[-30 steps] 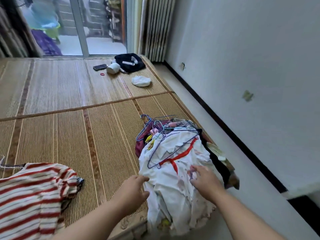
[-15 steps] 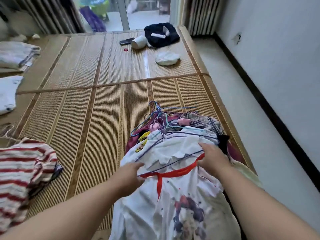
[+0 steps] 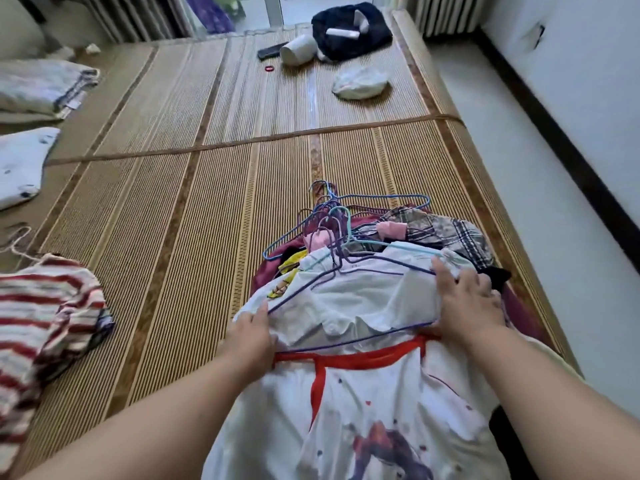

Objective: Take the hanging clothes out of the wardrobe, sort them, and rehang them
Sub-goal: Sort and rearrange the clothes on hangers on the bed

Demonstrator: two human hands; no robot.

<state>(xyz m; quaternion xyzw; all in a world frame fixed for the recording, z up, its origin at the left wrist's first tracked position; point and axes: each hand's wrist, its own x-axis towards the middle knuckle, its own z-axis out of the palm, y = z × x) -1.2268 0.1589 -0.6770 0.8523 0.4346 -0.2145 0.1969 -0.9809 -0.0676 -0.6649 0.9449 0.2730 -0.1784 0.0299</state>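
- The clothes pile (image 3: pixel 398 410) lay on the woven mat (image 3: pixel 173 220) at my 6 o'clock, close to the mat's right border.
- On top of it was a white shirt (image 3: pixel 363 306) with red trim, on a purple wire hanger (image 3: pixel 349 345).
- My hands were well apart, one at each shoulder of that shirt.
- The left hand (image 3: pixel 251 337) pinched the cloth at the hanger's left end, thumb on top.
- The right hand (image 3: pixel 467 303) lay spread over the right end. I could not tell whether it gripped or only pressed.
- A tangle of hanger hooks (image 3: pixel 329 216) stuck out of the pile toward 12 o'clock, beside a plaid garment (image 3: pixel 440 226).
- A red-striped garment (image 3: pixel 45 306) lay at 8 o'clock, well clear of the pile.
- Bare mat stretched between them, up toward 11 o'clock.
- At 2 o'clock, a pale strip of floor (image 3: pixel 519 202) ran between the mat's edge and the dark baseboard (image 3: pixel 571 161).
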